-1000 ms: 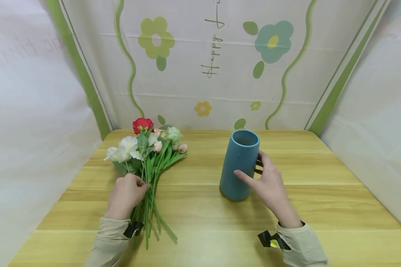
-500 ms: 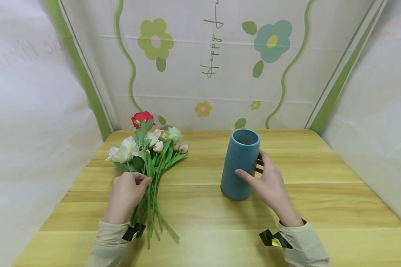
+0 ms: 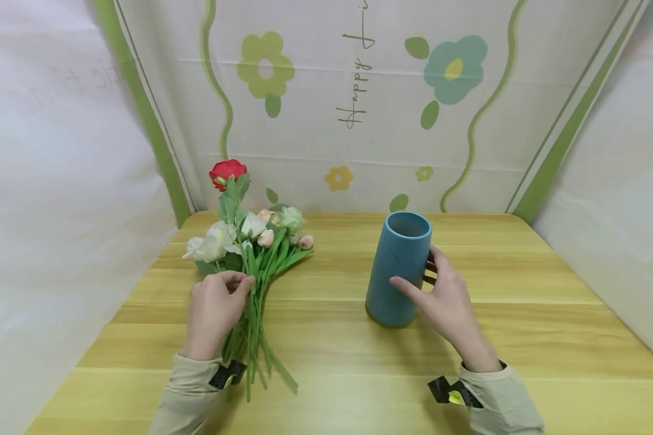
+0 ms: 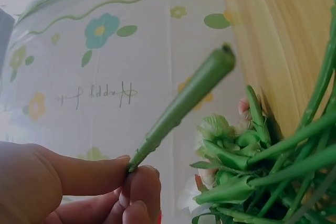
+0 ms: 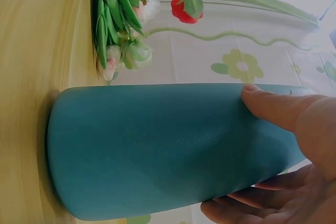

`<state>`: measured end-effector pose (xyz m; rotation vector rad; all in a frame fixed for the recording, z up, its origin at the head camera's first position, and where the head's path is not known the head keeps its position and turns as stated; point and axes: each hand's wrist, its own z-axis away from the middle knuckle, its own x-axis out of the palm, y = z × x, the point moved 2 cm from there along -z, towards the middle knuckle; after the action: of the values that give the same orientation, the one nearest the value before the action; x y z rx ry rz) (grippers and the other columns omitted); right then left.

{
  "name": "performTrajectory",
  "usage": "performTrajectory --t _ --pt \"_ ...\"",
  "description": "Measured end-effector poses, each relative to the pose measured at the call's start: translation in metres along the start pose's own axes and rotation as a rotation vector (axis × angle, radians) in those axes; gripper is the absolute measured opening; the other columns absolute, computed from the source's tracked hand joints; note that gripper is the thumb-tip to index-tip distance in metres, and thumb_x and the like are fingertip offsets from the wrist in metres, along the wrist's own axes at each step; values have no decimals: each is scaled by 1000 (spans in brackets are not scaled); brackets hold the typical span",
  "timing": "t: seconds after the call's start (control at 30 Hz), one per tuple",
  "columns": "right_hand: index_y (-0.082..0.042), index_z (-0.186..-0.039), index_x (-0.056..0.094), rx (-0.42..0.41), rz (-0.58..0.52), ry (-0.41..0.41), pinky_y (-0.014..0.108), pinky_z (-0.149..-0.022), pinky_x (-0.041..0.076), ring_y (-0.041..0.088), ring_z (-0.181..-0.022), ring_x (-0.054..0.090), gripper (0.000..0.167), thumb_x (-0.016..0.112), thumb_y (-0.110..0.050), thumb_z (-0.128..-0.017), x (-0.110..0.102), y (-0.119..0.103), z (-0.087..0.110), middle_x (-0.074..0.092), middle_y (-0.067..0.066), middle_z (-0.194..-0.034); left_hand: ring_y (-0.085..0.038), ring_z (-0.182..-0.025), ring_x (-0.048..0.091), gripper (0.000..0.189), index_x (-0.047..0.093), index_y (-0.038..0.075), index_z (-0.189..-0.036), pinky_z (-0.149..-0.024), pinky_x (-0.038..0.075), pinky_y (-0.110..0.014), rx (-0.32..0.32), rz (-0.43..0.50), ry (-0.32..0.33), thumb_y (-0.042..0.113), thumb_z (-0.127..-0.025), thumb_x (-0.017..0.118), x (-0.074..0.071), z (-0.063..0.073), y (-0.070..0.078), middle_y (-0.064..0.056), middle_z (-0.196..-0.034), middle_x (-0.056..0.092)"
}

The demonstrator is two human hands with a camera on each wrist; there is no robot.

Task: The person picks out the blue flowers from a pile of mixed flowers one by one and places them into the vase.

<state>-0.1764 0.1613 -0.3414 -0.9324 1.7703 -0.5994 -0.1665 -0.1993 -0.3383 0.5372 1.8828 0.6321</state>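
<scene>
Between thumb and fingertips my left hand pinches the green stem of a red flower. That flower is raised above the other flowers, its head in front of the backdrop. Below and beside it, a bunch of white, pale green and pink flowers lies on the table, with several green stems pointing toward me. On the right, a blue vase stands upright on the table. My right hand holds its side, thumb across the front and fingers behind, as the right wrist view also shows.
The wooden table reaches back to a white cloth backdrop printed with flowers and letters. White cloth hangs at the left and right sides too. A strip of table separates the bunch from the vase.
My left hand has lifted the red flower upward from the bunch, its head rising from the table's back edge to in front of the backdrop. The right hand stays on the vase.
</scene>
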Motion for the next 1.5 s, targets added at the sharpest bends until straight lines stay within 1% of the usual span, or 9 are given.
performTrajectory --t 0.2,0.43,0.57,0.67,0.83,1.0,1.17,1.3,1.5 --pt "4 -147 31 2 12 -1 56 -92 46 43 -121 51 90 77 -41 -85 -1 2 0 46 25 -139 -15 -64 60 21 76 5 -91 -59 47 -34 16 33 -6 24 -94 69 6 4 9 0 -72 67" --pt "4 -148 31 0 9 -2 56 -92 46 42 -121 51 91 77 -42 -85 0 3 0 46 25 -140 -13 -61 62 16 76 6 -90 -55 47 -30 27 146 -65 21 -93 70 15 11 25 -1 -68 67" --pt "4 -148 31 3 3 -12 56 -92 46 42 -121 50 90 77 -41 -85 2 3 0 45 25 -140 -12 -59 63 13 76 7 -89 -56 49 -29 47 184 -73 19 -92 72 22 16 30 1 -67 67" --pt "4 -148 30 6 11 -12 56 -92 46 43 -122 50 90 77 -41 -85 2 2 1 46 26 -140 -10 -58 62 11 76 6 -89 -56 50 -28 76 225 -85 16 -91 73 30 21 36 3 -68 67" --pt "4 -148 30 5 25 16 58 -91 46 45 -121 50 90 77 -41 -85 -3 2 2 46 27 -138 -14 -59 64 10 75 4 -90 -55 51 -27 161 296 -146 14 -92 72 47 25 51 4 -70 66" --pt "3 -149 29 1 12 -11 56 -92 46 44 -122 50 92 76 -44 -85 1 2 -1 46 26 -139 -13 -57 62 9 74 3 -88 -54 50 -26 181 317 -176 11 -91 71 56 32 59 4 -68 65" --pt "3 -149 29 3 11 -13 56 -92 46 43 -122 49 92 76 -44 -85 1 2 -2 45 25 -140 -7 -54 59 9 74 3 -88 -54 50 -26 204 330 -228 11 -92 70 70 38 68 4 -65 64" --pt "3 -149 29 8 13 -17 56 -93 46 43 -123 49 93 76 -45 -85 1 1 -2 45 25 -140 -6 -52 57 9 74 3 -87 -53 49 -25 196 334 -283 10 -92 70 83 43 73 5 -63 62" --pt "5 -149 28 12 15 -9 56 -93 46 44 -123 49 93 76 -43 -85 0 1 -1 44 27 -140 -6 -50 55 15 73 8 -79 -47 44 -25 171 304 -357 12 -92 70 99 49 81 8 -57 58"
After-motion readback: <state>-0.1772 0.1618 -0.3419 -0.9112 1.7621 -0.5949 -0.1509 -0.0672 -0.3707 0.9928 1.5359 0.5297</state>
